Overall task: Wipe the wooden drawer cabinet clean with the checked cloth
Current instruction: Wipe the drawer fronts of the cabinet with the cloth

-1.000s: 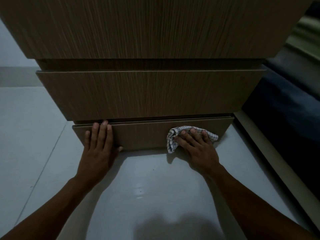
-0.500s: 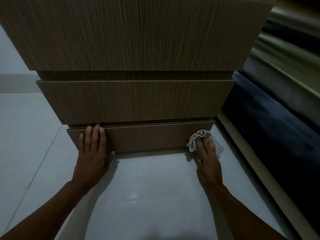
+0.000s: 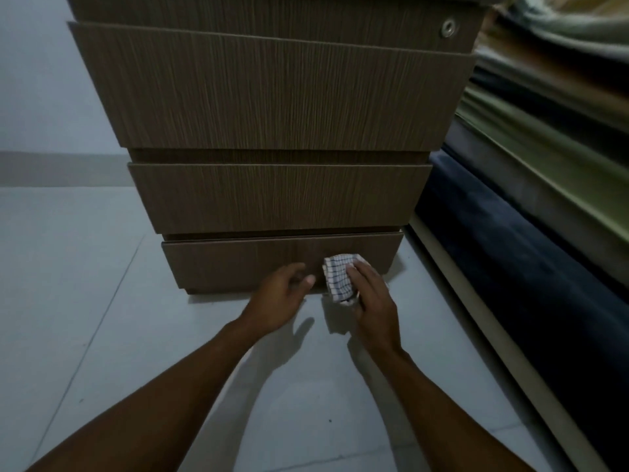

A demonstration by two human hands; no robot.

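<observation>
The wooden drawer cabinet point(image 3: 272, 97) fills the middle of the view, with three drawer fronts stacked and the lowest drawer point(image 3: 238, 264) just above the floor. My right hand point(image 3: 372, 298) holds the bunched white checked cloth point(image 3: 338, 279) in front of the right half of the lowest drawer, the cloth hanging just off the floor. My left hand point(image 3: 279, 298) hovers close beside it on the left, fingers loosely curled and apart, holding nothing, in front of the drawer's lower edge.
Pale tiled floor point(image 3: 85, 301) stretches on the left and toward me. A bed with a dark blue base point(image 3: 510, 267) and layered green and grey bedding point(image 3: 561, 131) stands tight against the cabinet's right side. A round metal fitting point(image 3: 448, 27) sits at the cabinet's top right.
My left hand has left the lowest drawer's left end and moved right, next to the cloth. My right hand has pulled the cloth back left from the drawer's right corner. The view has drawn back.
</observation>
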